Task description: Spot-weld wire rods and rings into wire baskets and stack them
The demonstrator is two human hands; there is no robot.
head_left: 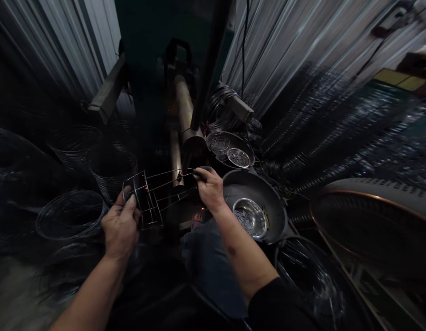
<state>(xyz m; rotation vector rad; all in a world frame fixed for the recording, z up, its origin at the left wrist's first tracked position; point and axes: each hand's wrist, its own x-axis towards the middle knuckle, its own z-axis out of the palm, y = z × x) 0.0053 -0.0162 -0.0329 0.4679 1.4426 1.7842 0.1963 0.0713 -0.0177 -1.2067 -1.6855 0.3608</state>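
Note:
Both of my hands grip a thin wire frame, which spans the gap between them below two brass-coloured bars. My left hand is closed on the frame's left end, thumb on top of a curved wire. At the other end, my right hand pinches the wires near the tip of the lower bar. The upper bar sticks out of a dark machine. A small spark or red glow shows by the frame. Whether the frame touches the lower bar, I cannot tell.
On the right, a dark round tray holds a metal bowl of small bits. Behind it, another tray holds a metal dish. Wire rings stack up at left. A round fan-like rim stands at far right.

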